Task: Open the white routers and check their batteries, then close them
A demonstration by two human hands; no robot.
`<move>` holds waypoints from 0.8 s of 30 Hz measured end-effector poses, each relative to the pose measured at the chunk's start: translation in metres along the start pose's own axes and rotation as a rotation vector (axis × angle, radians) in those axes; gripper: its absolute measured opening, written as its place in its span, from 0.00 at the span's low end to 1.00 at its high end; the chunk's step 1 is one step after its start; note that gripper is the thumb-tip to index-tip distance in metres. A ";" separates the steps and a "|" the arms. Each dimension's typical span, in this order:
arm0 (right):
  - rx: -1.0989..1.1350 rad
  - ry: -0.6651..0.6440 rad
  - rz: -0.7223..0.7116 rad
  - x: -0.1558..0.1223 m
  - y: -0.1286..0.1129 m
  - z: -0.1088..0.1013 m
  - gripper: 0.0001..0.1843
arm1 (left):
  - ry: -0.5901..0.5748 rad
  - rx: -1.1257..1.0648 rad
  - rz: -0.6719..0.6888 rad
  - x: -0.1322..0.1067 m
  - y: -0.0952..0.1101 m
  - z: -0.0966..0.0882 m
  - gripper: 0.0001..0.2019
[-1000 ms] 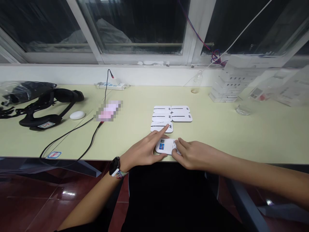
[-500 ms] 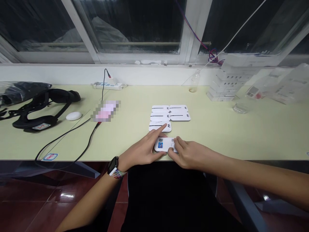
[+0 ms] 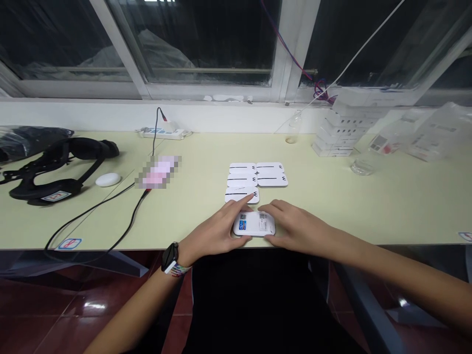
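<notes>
A small white device [image 3: 254, 224] with a blue sticker and a printed label lies face down at the near edge of the pale green table [image 3: 387, 201]. My left hand [image 3: 217, 228] grips its left end, index finger stretched toward the cards beyond. My right hand [image 3: 295, 226] grips its right end between thumb and fingers. Just past my hands lie several identical white devices [image 3: 256, 179] in a neat group, each with a black line and a small logo.
At the left are a black headset [image 3: 59, 167], a white oval object [image 3: 107, 179], a blurred pink item [image 3: 158, 172] and black cables [image 3: 110, 206] from a power strip [image 3: 162, 132]. At the right stand stacked white boxes [image 3: 342, 130] and clear plastic packaging [image 3: 424, 132].
My right hand has slid from the device's top to its right end, uncovering the printed label. The device now lies flatter and squarer between both hands.
</notes>
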State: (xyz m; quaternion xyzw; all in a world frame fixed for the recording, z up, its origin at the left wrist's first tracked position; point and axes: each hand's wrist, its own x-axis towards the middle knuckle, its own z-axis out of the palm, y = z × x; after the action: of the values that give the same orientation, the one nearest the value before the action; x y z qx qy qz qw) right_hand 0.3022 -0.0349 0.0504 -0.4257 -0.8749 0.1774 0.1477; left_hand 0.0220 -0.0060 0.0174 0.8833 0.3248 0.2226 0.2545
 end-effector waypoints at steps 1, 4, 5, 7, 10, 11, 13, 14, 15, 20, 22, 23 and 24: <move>0.053 -0.003 0.030 0.002 0.001 0.000 0.27 | -0.001 0.002 -0.008 0.000 0.000 0.000 0.52; 0.130 -0.005 0.061 0.009 0.004 0.003 0.27 | 0.008 0.013 -0.020 0.000 0.001 0.000 0.51; 0.137 -0.006 0.057 0.010 0.005 0.004 0.27 | 0.012 0.016 -0.021 0.001 0.002 0.000 0.51; 0.140 -0.006 0.055 0.011 0.005 0.007 0.26 | 0.017 0.019 -0.015 0.001 0.002 0.000 0.51; 0.131 -0.001 0.061 0.011 0.004 0.008 0.24 | 0.018 0.026 0.001 0.002 0.002 0.000 0.51; 0.123 0.007 0.055 0.011 0.003 0.006 0.24 | 0.017 0.033 0.003 0.002 0.001 0.000 0.51; 0.084 0.035 0.013 0.012 0.001 0.001 0.25 | 0.018 0.052 0.000 0.002 -0.001 0.001 0.51; 0.051 0.047 -0.014 0.013 0.000 -0.002 0.26 | 0.020 0.060 -0.004 0.002 -0.002 0.001 0.51; 0.008 0.049 -0.038 0.014 -0.002 -0.006 0.25 | 0.020 0.064 -0.011 0.001 -0.003 0.002 0.51; -0.205 -0.060 -0.075 0.020 -0.011 -0.013 0.13 | -0.001 0.023 -0.036 0.000 -0.004 0.003 0.52; -0.316 -0.072 -0.111 0.021 -0.011 -0.010 0.07 | -0.007 0.017 -0.030 0.000 -0.004 0.002 0.52; -0.383 -0.066 -0.134 0.021 -0.010 -0.009 0.06 | -0.004 0.018 -0.029 0.000 -0.003 0.002 0.51; -0.447 -0.051 -0.154 0.020 -0.007 -0.009 0.06 | 0.001 0.021 -0.032 0.000 -0.003 0.002 0.51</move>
State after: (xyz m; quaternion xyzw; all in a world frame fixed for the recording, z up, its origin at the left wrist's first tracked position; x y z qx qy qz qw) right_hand 0.2894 -0.0210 0.0634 -0.3753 -0.9258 -0.0219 0.0407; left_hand 0.0220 -0.0047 0.0144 0.8806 0.3411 0.2155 0.2484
